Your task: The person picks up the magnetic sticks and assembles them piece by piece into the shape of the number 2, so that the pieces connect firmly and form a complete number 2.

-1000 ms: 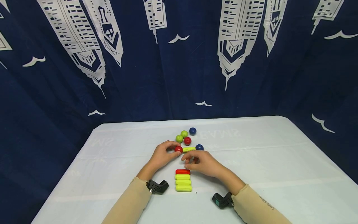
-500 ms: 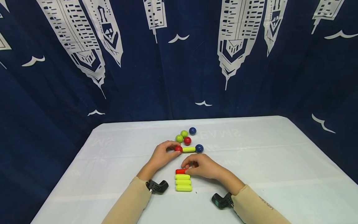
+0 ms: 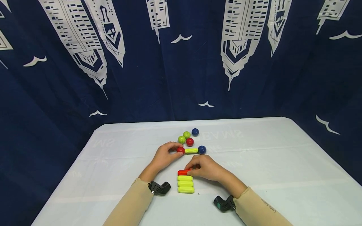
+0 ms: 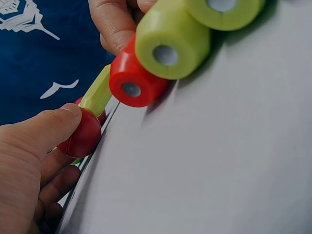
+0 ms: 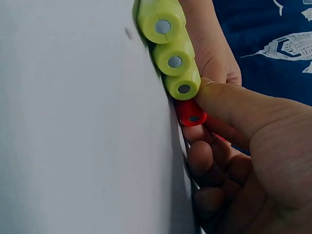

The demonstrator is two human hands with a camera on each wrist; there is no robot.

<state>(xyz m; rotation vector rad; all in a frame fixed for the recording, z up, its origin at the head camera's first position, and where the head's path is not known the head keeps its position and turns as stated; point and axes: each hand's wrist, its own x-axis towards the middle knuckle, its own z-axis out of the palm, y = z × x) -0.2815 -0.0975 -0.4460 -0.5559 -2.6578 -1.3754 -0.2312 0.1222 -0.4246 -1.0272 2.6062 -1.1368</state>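
My left hand pinches a red ball between thumb and fingers. That ball touches one end of a yellow-green ribbed rod, and a dark blue ball sits at the other end. Nearer me, my right hand pinches the right part of a red rod, its thumb on the near side. Behind it in depth order toward me lie several yellow-green rods, side by side. In the right wrist view, the red rod shows a grey metal disc in its end.
Beyond the row lie two light green balls, another red ball and another blue ball. They rest on a white-covered table. A dark blue printed curtain hangs at the back.
My right hand has come down from beside the yellow-green and blue pieces to the red rod and taken hold of it. The rod now lies slightly tilted. My left hand stays on its ball.
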